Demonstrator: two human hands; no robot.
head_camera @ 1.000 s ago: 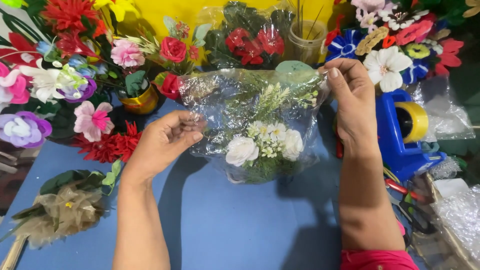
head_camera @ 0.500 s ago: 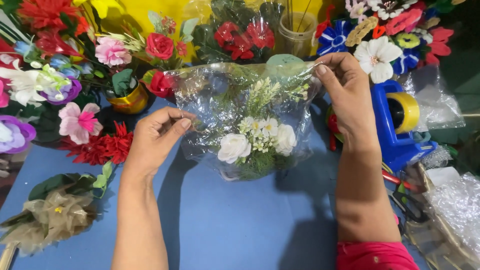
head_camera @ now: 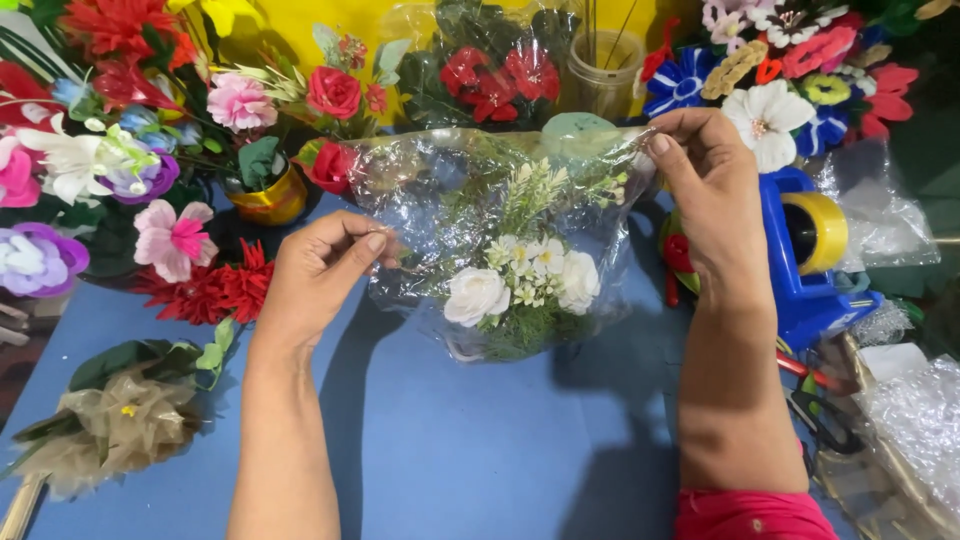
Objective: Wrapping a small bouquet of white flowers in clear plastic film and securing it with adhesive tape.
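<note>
Over blue table (head_camera: pixel 480 460), both hands pinch clear wrap (head_camera: pixel 430 190); white bouquet (head_camera: pixel 520 285) inside.

white flowers (head_camera: pixel 478 294) in clear wrap (head_camera: pixel 420 190); blue table (head_camera: pixel 450 450); blue dispenser (head_camera: pixel 795 280), yellow tape (head_camera: pixel 830 232); red roses (head_camera: pixel 334 92).

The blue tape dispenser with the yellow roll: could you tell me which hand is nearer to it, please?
The right hand. It pinches the clear plastic wrap just beside the blue tape dispenser; the left hand grips the wrap's opposite edge, far across the white flower bunch.
</note>
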